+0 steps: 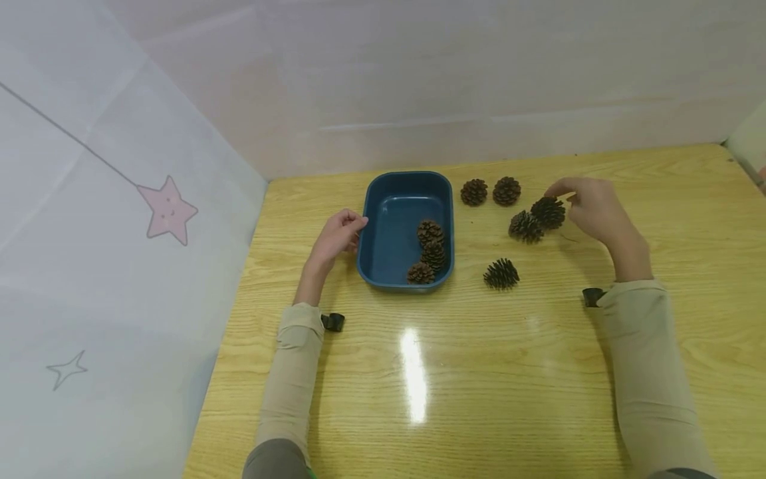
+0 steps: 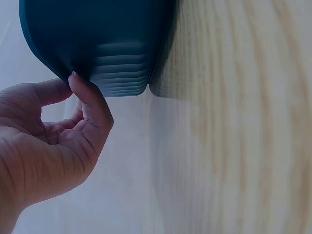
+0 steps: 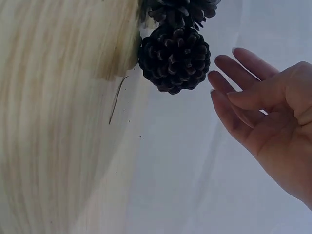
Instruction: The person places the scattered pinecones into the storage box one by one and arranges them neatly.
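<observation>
A dark blue rectangular plastic basin (image 1: 383, 287) stands on the table with three pine cones (image 1: 430, 233) along its right side. My left hand (image 1: 338, 238) pinches the basin's left rim between thumb and finger, as the left wrist view confirms. Over to the right, my right hand (image 1: 592, 206) hovers with loosely bent fingers beside a dark pine cone (image 1: 548, 213). In the right wrist view a gap shows between the fingertips and that pine cone (image 3: 174, 59). Another pine cone (image 1: 526, 227) lies against it on the basin's side.
Two pine cones (image 1: 507, 191) lie near the back edge, right of the basin. One more pine cone (image 1: 501, 273) lies on its side nearer the front. A pale wall (image 1: 419, 86) rises behind the wooden table (image 1: 479, 372), and another wall (image 1: 149, 299) borders its left.
</observation>
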The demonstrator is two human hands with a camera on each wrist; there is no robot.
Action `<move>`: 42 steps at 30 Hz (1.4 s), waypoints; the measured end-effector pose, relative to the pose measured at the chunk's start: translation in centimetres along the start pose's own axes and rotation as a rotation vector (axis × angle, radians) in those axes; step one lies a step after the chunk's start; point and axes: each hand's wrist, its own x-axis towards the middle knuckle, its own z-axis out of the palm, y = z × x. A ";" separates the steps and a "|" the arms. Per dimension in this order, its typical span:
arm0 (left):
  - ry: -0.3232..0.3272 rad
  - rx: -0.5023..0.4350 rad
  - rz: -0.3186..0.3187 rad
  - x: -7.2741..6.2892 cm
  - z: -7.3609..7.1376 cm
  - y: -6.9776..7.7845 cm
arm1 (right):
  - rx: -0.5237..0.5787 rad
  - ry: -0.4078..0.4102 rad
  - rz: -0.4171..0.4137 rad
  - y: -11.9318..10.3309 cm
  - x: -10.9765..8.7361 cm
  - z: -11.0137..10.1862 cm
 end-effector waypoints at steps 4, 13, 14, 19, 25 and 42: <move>0.001 0.002 -0.002 -0.1 0.0 0.0 | -0.008 -0.091 0.012 0.2 0.2 -0.1; 0.001 0.007 -0.005 0.0 0.0 0.0 | 0.004 -0.189 0.048 0.7 0.5 -0.2; 0.001 0.008 -0.006 0.0 0.0 0.0 | 0.001 -0.193 0.051 0.7 0.5 -0.1; -0.002 0.011 -0.009 0.0 0.0 -0.1 | 0.012 -0.201 0.080 1.1 0.7 0.2; -0.001 0.009 -0.008 0.1 -0.1 -0.1 | 0.033 -0.282 0.147 1.4 0.7 0.5; -0.006 0.024 -0.011 0.2 0.0 -0.1 | 0.028 -0.240 0.131 1.4 1.1 1.4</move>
